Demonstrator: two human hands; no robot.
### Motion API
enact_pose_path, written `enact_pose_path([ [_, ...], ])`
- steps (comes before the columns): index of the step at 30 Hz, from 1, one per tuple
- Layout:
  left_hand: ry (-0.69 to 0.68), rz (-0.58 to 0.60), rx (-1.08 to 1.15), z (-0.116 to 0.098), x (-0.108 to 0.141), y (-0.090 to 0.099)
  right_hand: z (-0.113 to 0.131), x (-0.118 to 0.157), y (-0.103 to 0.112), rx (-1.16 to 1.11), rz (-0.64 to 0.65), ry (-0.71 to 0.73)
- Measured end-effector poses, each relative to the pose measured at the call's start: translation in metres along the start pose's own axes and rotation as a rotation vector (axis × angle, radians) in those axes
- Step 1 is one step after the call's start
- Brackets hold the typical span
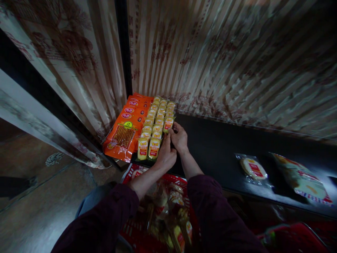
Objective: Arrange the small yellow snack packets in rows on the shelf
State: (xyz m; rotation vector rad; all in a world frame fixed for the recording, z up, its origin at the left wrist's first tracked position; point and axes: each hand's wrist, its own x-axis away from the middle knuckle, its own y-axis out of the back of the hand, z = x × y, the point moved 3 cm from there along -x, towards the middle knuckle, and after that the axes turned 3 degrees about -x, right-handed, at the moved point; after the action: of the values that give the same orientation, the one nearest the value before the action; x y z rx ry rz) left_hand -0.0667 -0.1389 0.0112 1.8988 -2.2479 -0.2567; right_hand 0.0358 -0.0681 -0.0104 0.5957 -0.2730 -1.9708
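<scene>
Rows of small yellow wrapped snack cakes [154, 147] stand on a black shelf. At the front of the shorter right-hand row is one wrapped snack cake [168, 123], with both hands at its lower end. My right hand [180, 138] pinches its lower right side, thumb and fingers closed. Just left of it, my left hand [166, 155] is closed, fingers pointing up at the packet's bottom edge; its fingertips are partly hidden. Orange snack bags [123, 131], the front one with a window showing brown sticks, lie overlapped left of the cakes.
Below the shelf edge sits a red basket [128, 174] of several wrapped snacks. Farther right on the black shelf [210, 144] lie a round wrapped pastry [253, 168] and a pale snack bag [302, 179]. A printed curtain [210, 52] hangs behind, with a dark post [123, 45] at the corner.
</scene>
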Motion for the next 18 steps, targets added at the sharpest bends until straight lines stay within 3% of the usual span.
enact_pose_path([
  [18,-0.036,-0.008,0.078,0.0075,-0.0025,-0.0019,0.0066,0.0066,0.0047,-0.039,0.117,0.004],
])
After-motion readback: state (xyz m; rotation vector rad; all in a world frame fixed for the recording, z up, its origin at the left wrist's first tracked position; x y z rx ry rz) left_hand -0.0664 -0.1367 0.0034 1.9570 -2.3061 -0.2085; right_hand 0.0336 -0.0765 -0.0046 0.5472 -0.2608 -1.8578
